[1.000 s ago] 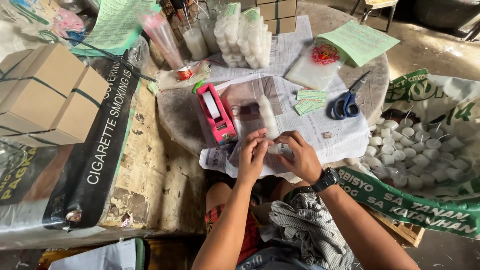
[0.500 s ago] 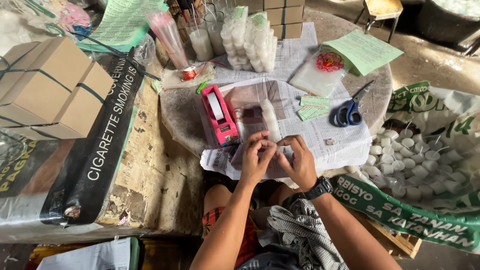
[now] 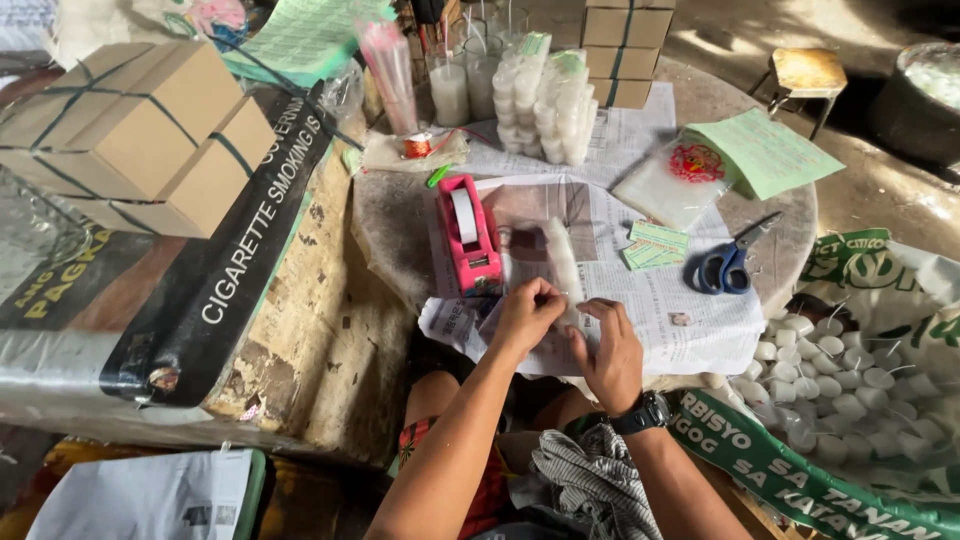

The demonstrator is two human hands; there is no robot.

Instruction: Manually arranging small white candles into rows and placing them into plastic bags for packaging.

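Newsprint covered the near half of the round tabletop, its front edge drooping past the rim toward the person's lap. On it, running back from the near edge, lay a clear plastic sleeve of small white candles. The left hand was closed to a pinch on the sleeve's near end, and the right hand, fingers curled, gripped the same end just beside it. A pink tape dispenser stood touching the paper's left edge, blue-handled scissors lay toward the right edge, and two small green labels rested between sleeve and scissors. The likeliest trouble seemed to be the open end slipping from the pinch, letting candles roll out over the sagging paper. A sideways tug might have slid the sheet and sent the labels off the edge.
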